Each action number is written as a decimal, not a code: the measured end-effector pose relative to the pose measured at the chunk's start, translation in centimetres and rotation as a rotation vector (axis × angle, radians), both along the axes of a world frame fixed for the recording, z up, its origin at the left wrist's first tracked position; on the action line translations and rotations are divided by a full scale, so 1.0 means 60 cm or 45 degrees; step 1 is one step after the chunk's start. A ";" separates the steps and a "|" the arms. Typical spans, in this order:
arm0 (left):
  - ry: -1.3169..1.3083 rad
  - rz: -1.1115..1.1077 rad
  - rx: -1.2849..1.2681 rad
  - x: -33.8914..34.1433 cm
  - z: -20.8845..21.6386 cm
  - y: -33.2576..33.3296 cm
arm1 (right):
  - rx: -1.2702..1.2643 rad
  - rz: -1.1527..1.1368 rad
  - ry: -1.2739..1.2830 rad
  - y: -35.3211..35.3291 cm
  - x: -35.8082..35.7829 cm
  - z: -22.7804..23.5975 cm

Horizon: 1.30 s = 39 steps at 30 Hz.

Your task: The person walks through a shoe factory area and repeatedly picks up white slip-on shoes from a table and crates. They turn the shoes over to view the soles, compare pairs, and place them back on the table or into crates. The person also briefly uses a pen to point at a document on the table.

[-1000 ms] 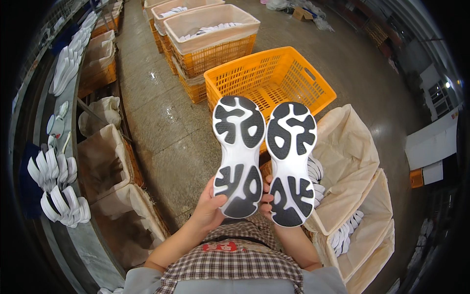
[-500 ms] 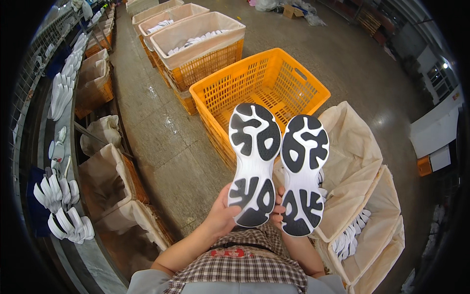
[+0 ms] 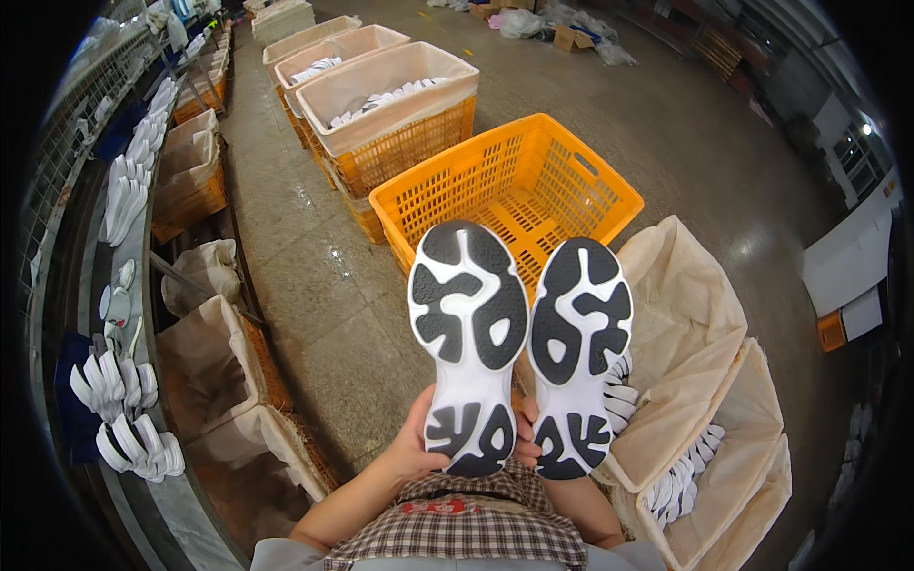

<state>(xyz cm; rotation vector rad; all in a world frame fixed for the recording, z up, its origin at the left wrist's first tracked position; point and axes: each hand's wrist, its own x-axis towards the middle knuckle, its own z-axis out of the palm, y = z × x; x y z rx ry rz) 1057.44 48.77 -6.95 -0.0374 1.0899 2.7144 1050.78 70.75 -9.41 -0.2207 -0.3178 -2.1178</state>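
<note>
Two white shoe soles with black tread pads are held up side by side, tread facing me. My left hand is closed on the heel end of the left shoe sole. Closed at the inner edge of the right shoe sole is my right hand, its palm mostly hidden behind that sole. The toe ends point away from me. Just beyond them stands an orange plastic crate with slatted sides and nothing visible inside.
Cloth-lined bins holding white soles stand close on my right. More lined crates stand in a row ahead. Along the left runs a metal rack bearing white soles, with lined bins beside it.
Both soles have come nearer and look larger, the left one shifting left. Their toe ends have turned slightly. The surroundings sit slightly lower in the picture. Both hands keep their hold.
</note>
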 end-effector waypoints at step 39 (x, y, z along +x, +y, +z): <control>-0.246 0.678 0.217 0.296 0.011 0.012 | 0.429 1.061 -0.041 -0.126 0.178 -0.103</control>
